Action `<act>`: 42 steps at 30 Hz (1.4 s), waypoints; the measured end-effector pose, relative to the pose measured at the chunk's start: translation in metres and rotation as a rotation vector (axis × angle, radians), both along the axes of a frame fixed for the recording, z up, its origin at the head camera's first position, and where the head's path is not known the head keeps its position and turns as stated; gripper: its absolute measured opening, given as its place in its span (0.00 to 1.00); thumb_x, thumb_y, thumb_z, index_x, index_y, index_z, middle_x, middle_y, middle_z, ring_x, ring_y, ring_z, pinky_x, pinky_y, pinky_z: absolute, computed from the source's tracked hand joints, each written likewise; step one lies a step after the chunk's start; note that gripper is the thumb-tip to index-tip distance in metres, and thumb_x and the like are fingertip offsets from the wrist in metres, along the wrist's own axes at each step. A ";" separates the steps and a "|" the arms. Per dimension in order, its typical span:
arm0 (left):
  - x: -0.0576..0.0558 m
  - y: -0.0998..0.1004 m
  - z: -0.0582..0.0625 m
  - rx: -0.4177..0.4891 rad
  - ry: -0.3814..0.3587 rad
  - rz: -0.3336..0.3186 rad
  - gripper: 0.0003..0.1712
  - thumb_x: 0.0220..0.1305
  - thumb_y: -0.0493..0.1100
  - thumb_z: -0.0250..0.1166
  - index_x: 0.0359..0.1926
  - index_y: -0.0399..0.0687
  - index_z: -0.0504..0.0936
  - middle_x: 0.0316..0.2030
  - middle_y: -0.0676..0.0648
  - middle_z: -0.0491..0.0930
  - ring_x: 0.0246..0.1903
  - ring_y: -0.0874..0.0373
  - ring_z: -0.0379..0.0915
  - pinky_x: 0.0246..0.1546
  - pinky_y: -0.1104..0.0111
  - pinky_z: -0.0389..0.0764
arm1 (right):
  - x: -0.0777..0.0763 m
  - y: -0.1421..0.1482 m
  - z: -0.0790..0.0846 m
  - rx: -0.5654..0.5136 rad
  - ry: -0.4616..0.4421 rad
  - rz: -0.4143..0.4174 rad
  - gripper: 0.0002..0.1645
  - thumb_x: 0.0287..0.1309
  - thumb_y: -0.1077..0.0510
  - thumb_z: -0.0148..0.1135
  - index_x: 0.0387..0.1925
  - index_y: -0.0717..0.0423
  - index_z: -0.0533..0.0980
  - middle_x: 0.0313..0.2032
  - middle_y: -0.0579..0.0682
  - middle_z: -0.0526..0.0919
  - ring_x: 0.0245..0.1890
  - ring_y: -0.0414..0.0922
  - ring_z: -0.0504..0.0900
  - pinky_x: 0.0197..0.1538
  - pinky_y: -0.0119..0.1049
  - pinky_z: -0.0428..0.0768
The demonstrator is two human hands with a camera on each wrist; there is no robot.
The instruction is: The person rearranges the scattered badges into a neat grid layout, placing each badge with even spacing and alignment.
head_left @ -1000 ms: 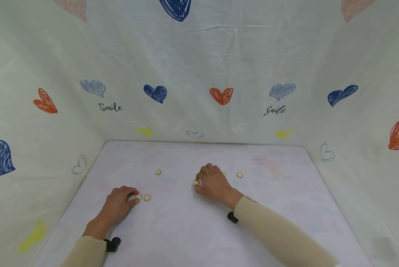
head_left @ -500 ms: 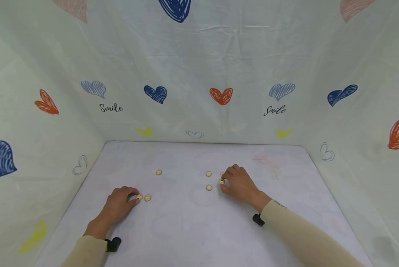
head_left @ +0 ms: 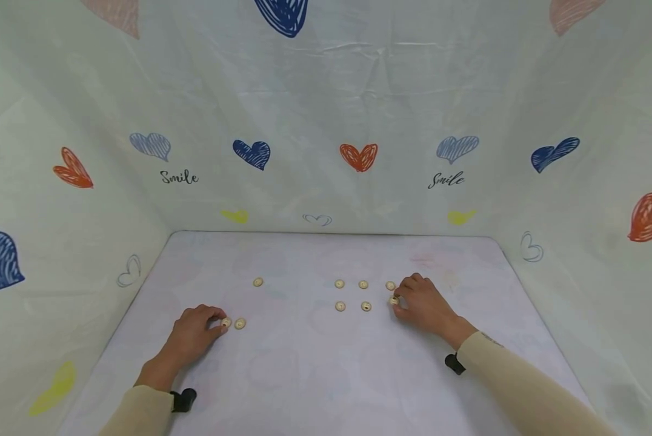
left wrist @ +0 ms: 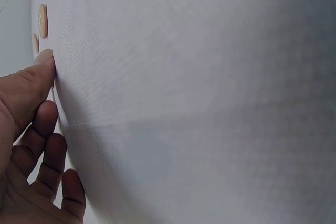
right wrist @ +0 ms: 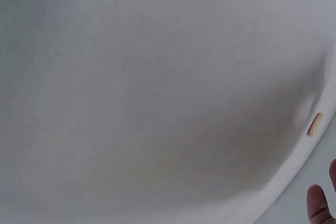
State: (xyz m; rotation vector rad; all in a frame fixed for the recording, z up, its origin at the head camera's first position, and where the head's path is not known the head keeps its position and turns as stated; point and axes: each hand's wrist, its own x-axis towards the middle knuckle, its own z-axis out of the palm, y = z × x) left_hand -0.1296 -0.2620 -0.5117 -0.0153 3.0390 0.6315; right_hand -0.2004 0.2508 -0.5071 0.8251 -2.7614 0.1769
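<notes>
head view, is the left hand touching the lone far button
No, the left hand pinches one of two nearer buttons, and the lone far button lies apart from it.

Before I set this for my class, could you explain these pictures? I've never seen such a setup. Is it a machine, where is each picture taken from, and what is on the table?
There is no machine: you see a person's left hand and right hand, in cream sleeves. One picture looks forward and down from the head; the other two look from each wrist, showing mostly tilted tabletop.

Nine pale round buttons are in view. The left hand pinches one button; a second button lies just beside it, and a third button farther back. The right hand pinches another button. The remaining five lie to its left: three in a back row, two in front.

Behind hangs a white backdrop printed with hearts and "Smile".
</notes>
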 end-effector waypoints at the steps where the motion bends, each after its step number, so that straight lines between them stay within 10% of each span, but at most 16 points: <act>1: 0.000 0.000 0.000 0.000 0.001 0.000 0.13 0.58 0.43 0.70 0.44 0.47 0.82 0.47 0.41 0.80 0.51 0.42 0.71 0.52 0.43 0.69 | 0.000 0.001 -0.002 0.002 0.001 0.001 0.11 0.54 0.49 0.66 0.35 0.50 0.83 0.38 0.46 0.81 0.42 0.46 0.73 0.45 0.45 0.73; 42: 0.001 0.001 0.001 0.008 -0.032 0.020 0.14 0.59 0.43 0.70 0.46 0.47 0.81 0.49 0.41 0.80 0.52 0.43 0.70 0.54 0.44 0.69 | 0.001 0.005 -0.016 -0.004 -0.110 -0.019 0.13 0.55 0.47 0.69 0.37 0.50 0.82 0.39 0.45 0.79 0.41 0.45 0.72 0.43 0.45 0.76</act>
